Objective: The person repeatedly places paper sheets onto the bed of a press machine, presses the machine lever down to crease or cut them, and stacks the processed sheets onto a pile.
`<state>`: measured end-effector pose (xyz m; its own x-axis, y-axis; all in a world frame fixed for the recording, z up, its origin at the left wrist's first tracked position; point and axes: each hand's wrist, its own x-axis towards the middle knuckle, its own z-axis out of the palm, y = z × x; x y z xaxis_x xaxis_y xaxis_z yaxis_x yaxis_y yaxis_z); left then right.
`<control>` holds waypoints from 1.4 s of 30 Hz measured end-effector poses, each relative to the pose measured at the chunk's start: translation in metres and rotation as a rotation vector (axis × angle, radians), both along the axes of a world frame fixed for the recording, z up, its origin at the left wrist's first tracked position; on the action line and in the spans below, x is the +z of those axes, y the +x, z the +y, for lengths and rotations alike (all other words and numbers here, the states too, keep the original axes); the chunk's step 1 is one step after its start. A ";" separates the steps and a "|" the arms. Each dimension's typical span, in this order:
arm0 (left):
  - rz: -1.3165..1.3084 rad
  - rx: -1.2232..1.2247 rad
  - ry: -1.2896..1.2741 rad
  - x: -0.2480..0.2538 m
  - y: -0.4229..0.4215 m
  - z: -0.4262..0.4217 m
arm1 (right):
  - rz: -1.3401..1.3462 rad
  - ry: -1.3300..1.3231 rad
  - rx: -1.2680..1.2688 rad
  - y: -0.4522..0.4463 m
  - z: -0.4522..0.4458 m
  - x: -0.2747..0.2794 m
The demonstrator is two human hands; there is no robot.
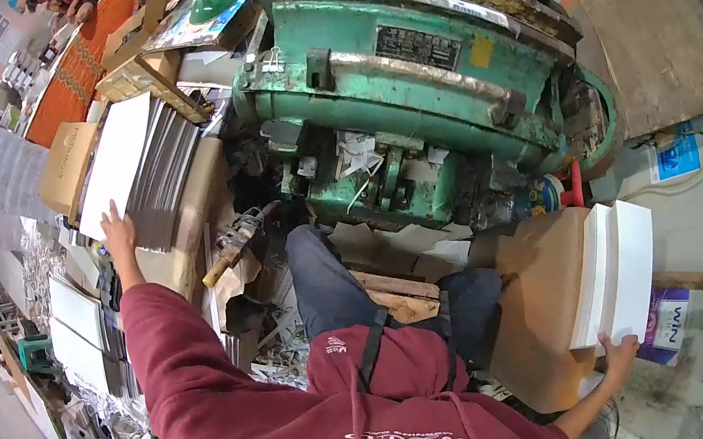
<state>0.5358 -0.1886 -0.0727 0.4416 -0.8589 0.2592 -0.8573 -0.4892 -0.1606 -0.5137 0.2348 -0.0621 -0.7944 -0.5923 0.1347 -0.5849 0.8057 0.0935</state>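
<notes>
My left hand [118,229] touches the near edge of a white sheet [120,159], its fingers spread. That sheet lies on a fanned stack of sheets [166,174] on a brown padded surface. Over on the right, my right hand [619,352] rests at the near edge of a white stack of sheets [636,268], thumb and fingers apart. This stack sits on a brown board [545,299], with a second white stack [592,279] beside it. Between my hands, a green machine [403,75] stands in front of my knees, scraps of paper in its lower part.
A wooden-handled tool [233,246] lies left of my legs. A cardboard box [66,167] stands behind the left stack. More white sheets [77,329] are lower left. A red handle [574,184] projects at the machine's right end. Another person [69,3] is at the far upper left.
</notes>
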 end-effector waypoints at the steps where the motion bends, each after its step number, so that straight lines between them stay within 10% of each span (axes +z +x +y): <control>1: 0.145 0.137 0.064 0.042 -0.050 0.008 | -0.003 0.001 -0.009 0.004 0.005 0.001; 8: -0.031 0.109 -0.081 0.018 -0.070 -0.008 | -0.128 -0.337 0.102 0.023 0.013 0.015; 13: 0.066 -0.573 -0.197 0.019 -0.177 -0.033 | -0.843 -0.469 -0.200 -0.012 0.015 0.050; 21: 0.289 -1.059 -0.195 0.084 -0.371 -0.061 | -0.858 -0.443 -0.137 -0.022 0.019 0.050; 26: 0.392 -1.208 -0.233 0.126 -0.450 -0.068 | -0.724 -0.603 -0.226 -0.005 0.017 0.050; 28: 0.423 -1.298 -0.288 0.142 -0.472 -0.081 | 0.018 -0.810 0.070 0.003 0.004 0.054; 34: 0.468 -1.240 0.077 0.083 -0.497 -0.161 | -0.011 -1.003 0.036 0.062 -0.119 0.144; 36: 0.131 -1.288 0.490 0.069 -0.497 -0.135 | -0.235 -0.997 0.293 0.070 -0.155 0.144; 38: 0.423 -1.068 0.601 0.050 -0.501 -0.101 | -0.448 -1.039 0.455 0.081 -0.193 0.127; 42: 0.250 -1.274 0.427 0.062 -0.467 0.019 | -0.900 -0.949 0.535 0.154 -0.263 0.088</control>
